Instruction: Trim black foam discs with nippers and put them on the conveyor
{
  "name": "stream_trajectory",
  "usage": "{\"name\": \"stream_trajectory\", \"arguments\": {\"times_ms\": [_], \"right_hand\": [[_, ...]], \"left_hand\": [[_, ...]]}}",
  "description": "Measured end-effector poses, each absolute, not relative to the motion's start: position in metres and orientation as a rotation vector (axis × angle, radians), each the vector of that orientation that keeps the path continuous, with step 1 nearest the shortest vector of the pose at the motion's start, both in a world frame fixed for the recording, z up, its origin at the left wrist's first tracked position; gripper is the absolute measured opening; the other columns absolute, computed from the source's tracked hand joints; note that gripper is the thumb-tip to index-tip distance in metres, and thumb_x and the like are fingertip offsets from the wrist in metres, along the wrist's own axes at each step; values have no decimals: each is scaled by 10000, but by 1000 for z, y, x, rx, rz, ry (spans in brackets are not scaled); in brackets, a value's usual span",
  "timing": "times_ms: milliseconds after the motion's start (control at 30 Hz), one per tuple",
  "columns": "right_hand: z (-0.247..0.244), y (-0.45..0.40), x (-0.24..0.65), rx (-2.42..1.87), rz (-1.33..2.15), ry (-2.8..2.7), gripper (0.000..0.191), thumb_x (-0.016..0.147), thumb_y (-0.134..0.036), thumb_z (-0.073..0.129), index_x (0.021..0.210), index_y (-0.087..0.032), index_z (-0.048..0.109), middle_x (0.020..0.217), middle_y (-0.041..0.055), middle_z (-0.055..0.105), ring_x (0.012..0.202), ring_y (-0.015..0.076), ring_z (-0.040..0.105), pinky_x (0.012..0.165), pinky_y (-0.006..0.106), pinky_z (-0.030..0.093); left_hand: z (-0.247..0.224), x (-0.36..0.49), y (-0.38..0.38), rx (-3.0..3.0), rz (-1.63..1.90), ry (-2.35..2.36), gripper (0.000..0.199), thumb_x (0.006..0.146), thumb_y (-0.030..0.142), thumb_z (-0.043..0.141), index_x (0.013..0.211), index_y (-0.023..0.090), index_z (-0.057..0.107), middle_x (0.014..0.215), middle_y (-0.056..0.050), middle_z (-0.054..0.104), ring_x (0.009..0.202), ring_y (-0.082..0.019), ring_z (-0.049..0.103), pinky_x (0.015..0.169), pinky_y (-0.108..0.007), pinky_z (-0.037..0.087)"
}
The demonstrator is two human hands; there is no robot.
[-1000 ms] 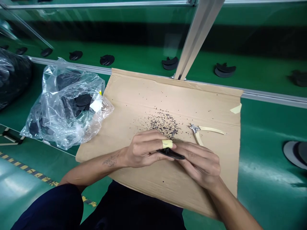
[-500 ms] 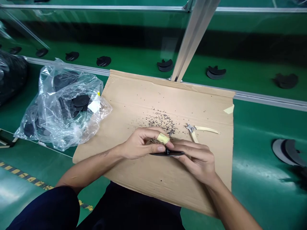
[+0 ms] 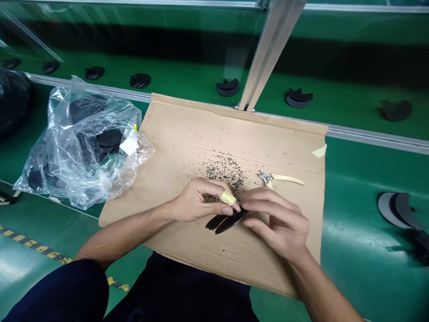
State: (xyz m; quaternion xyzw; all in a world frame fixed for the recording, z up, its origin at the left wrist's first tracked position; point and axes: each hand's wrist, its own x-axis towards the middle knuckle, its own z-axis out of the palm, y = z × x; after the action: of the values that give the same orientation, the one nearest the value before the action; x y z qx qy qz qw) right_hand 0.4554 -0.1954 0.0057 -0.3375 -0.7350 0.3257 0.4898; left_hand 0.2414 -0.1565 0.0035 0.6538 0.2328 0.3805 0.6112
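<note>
My left hand [image 3: 197,201], yellow tape round its index finger, pinches a black curved plastic part [image 3: 228,222] between thumb and fingertips. The part is tilted, and two thin blade-like pieces of it point down to the left. At its upper right end, my right hand [image 3: 279,219] has its thumb and fingertips closed around the edge. Side cutters [image 3: 267,176] with cream handles lie on the cardboard [image 3: 187,250] just beyond my right hand. Small black scraps [image 3: 226,170] are scattered behind the hands.
A clear plastic bag [image 3: 87,156] of black parts stands at the left. Black parts [image 3: 298,97] sit in a row along the green surface behind the metal rail [image 3: 368,134]. An upright metal post [image 3: 268,53] rises at the back. More curved parts [image 3: 398,210] lie at the right.
The black part has turned from nearly level, edge-on, to tilted, with its left end lower and two blades showing. My right hand's fingers have shifted and opened slightly. The view has moved a little.
</note>
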Motion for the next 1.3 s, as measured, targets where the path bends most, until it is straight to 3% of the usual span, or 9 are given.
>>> {"name": "stream_trajectory", "arguments": {"times_ms": [233,367,433,567,667,733,900,1100,1300], "right_hand": [[4,-200,454,-791,493,-1913,169,859,-112,754,984,-179,662,834,57,690,798,194,673,689,372,602],[4,-203,453,-843,367,-1907,213,829,-90,777,970,-190,652,821,39,682,790,184,662,672,342,590],[6,-200,457,-850,364,-1911,228,828,-75,770,975,-198,647,824,31,680,792,182,663,690,339,586],[13,-190,479,-972,471,-2059,280,893,-304,753,1131,-221,632,1016,74,704,954,225,677,817,396,579],[11,-181,504,-1379,277,-2213,487,900,-511,694,1270,-207,608,1184,154,653,1102,334,622,860,495,546],[6,-178,517,-1607,154,-2308,545,888,-541,677,1294,-183,610,1186,184,633,1099,389,600,828,528,532],[2,-178,518,-1713,235,-2316,349,912,-370,593,1190,-168,654,1069,150,635,925,322,631,747,456,530],[16,-184,491,-1433,525,-2001,324,966,-243,491,1264,-200,612,1110,108,656,1001,250,658,831,396,549],[20,-190,479,-1229,662,-1972,255,945,-216,620,1200,-223,630,1089,87,687,980,223,663,828,370,560]], "left_hand": [[2,245,-162,1607,940,551,168,915,310,728,904,155,791,821,-66,736,759,-128,684,708,-233,571],[2,244,-157,1597,861,459,478,987,553,514,1038,160,780,968,-111,725,909,-173,695,822,-304,586],[0,244,-157,1685,877,464,504,940,592,573,1127,160,753,1034,-121,709,987,-199,683,885,-344,585],[-5,244,-159,1877,1043,611,257,919,257,721,1165,182,729,1016,-77,712,939,-154,678,815,-285,587],[-6,243,-156,1898,1145,678,230,923,194,701,1151,185,732,1038,-70,711,954,-151,680,809,-284,594],[-7,243,-153,1888,1187,703,230,921,187,700,1148,185,732,1043,-67,713,965,-151,682,819,-287,599],[-7,242,-153,1882,1216,750,240,903,189,726,1143,180,722,1013,-63,744,941,-149,692,815,-288,602],[-7,239,-155,1890,1199,750,188,921,208,706,1104,167,723,1000,-68,740,969,-160,686,844,-310,595],[-6,240,-154,1932,1197,759,201,912,203,717,1109,162,718,997,-66,728,948,-151,682,829,-292,593]]}}
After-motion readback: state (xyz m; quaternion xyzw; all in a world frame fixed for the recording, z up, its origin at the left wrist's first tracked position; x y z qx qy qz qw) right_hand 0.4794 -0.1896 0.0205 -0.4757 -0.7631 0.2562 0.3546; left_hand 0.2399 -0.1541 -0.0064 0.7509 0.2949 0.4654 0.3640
